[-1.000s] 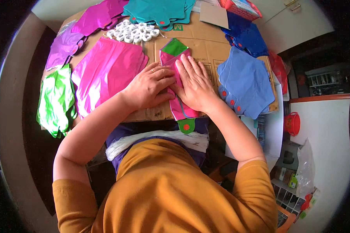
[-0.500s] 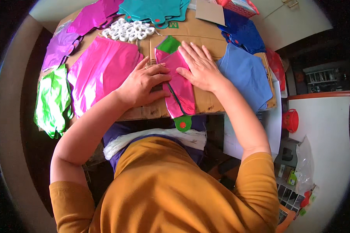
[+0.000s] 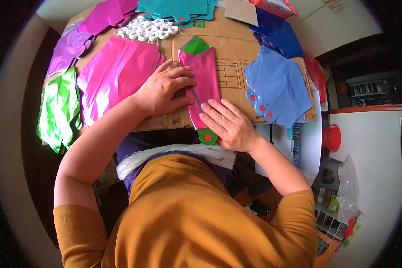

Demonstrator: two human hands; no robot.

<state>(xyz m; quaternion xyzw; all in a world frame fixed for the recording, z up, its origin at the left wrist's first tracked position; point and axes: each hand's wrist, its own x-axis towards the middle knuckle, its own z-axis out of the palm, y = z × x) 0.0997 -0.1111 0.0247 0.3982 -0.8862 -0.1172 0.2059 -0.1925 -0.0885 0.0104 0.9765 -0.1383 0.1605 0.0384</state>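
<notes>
A long folded pink foil piece (image 3: 206,73) lies on the cardboard, with a green corner (image 3: 195,45) at its far end. At its near end a green rounded tab (image 3: 207,136) with a red dot hangs past the cardboard's front edge. A dark line crosses its near part. My left hand (image 3: 167,88) rests at the left edge of the foil, fingers apart and slightly bent, fingertips on it. My right hand (image 3: 228,124) lies with outstretched fingers over the near right end, beside the tab. Neither hand grips anything.
Foil stacks surround the spot: pink (image 3: 118,76), light green (image 3: 60,109), lilac (image 3: 69,49), magenta (image 3: 107,18), teal (image 3: 178,10), dark blue (image 3: 279,38) and light blue (image 3: 279,85). White rings (image 3: 147,30) sit beyond. White strands (image 3: 178,156) lie across my lap.
My right hand has slid from the far right side of the foil down to its near end, uncovering printed cardboard and the scalloped edge of the light blue stack. My left hand stays about put.
</notes>
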